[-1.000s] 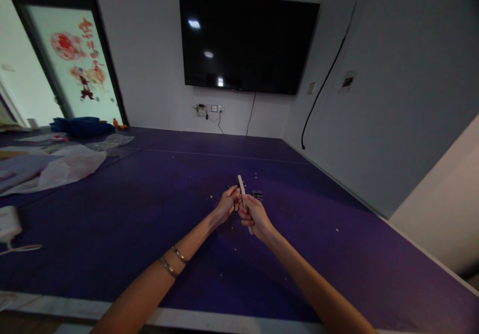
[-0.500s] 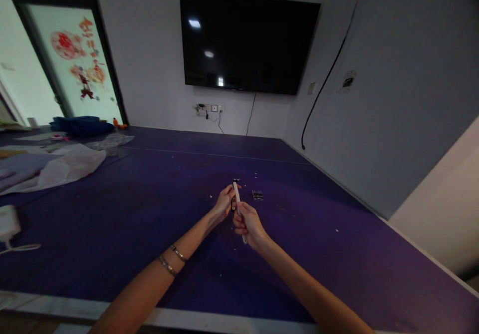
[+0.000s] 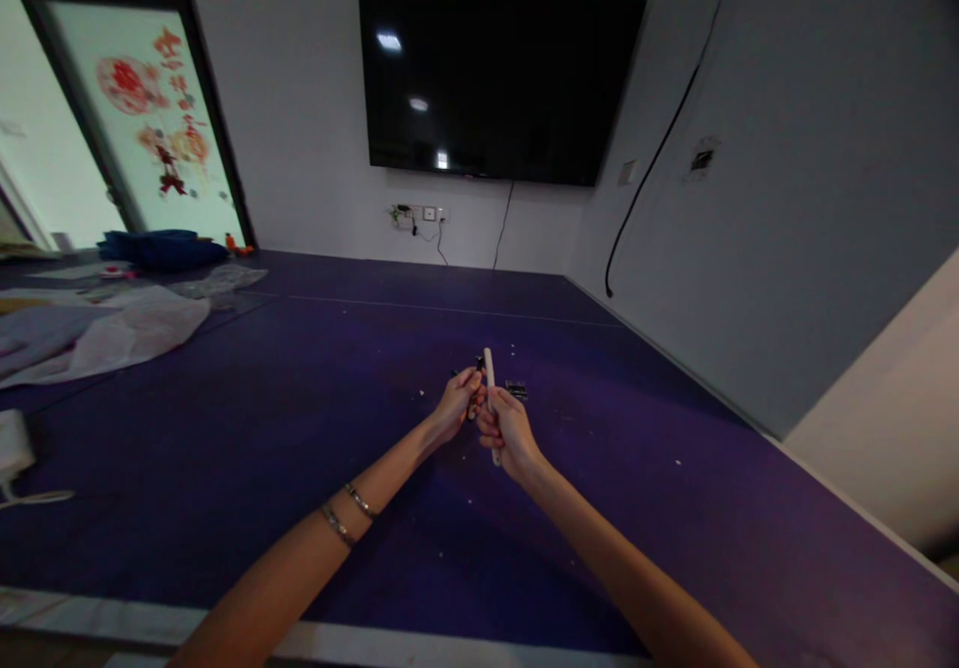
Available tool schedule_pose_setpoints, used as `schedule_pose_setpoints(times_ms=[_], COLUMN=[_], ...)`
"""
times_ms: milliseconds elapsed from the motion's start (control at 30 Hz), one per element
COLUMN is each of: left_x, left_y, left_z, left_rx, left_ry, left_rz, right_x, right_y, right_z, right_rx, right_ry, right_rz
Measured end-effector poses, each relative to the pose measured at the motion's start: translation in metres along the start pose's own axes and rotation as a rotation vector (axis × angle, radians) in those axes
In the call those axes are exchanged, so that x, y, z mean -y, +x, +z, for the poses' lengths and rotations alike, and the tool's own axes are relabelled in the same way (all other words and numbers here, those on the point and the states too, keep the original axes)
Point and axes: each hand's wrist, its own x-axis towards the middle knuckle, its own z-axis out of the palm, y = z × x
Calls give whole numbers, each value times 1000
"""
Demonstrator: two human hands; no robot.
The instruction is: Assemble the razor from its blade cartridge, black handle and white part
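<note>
Your left hand is closed around a small dark object; one black end shows above your fingers and another part below them. The rest is hidden in your grip, and its exact kind cannot be told. Your right hand is clenched around a pale slim stick, held nearly upright, its top end above the fist and its lower end out beneath it. The hands are side by side, with the stick's upper part just beside the dark object; whether the two touch cannot be determined. Both items are over the middle portion of the purple table, well in from its pale near edge.

Just beyond your right hand, a small dark flat piece lies on the table. Small pale bits are scattered around the hands and toward the right edge. Two metallic bands are worn on your left forearm.

Toward the far left corner you have a translucent white sheet and, beyond it, a dark blue bundle. A white device with a cord sits on the left side. A television is mounted on the wall above the far edge.
</note>
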Motion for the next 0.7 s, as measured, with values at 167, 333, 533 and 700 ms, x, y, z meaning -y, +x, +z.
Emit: schedule_pose_setpoints(times_ms=[167,333,533,700], left_x=[-3,-10,-13,-14], left_y=[5,2,-2,-3], left_z=[1,-3,2,9], left_rx=[-50,-66,-146,-180], left_ry=[-14,-33,-40,-72], left_rz=[-25,-119,-254,-310], right_x=[-3,14,48,53], right_y=[3,30,79,91], right_z=[-1,-20,-59,-70], right_rx=[12,-39,-79,-100], right_ry=[-34,-261,-916,-1315], right_rz=[13,-225,-368,-362])
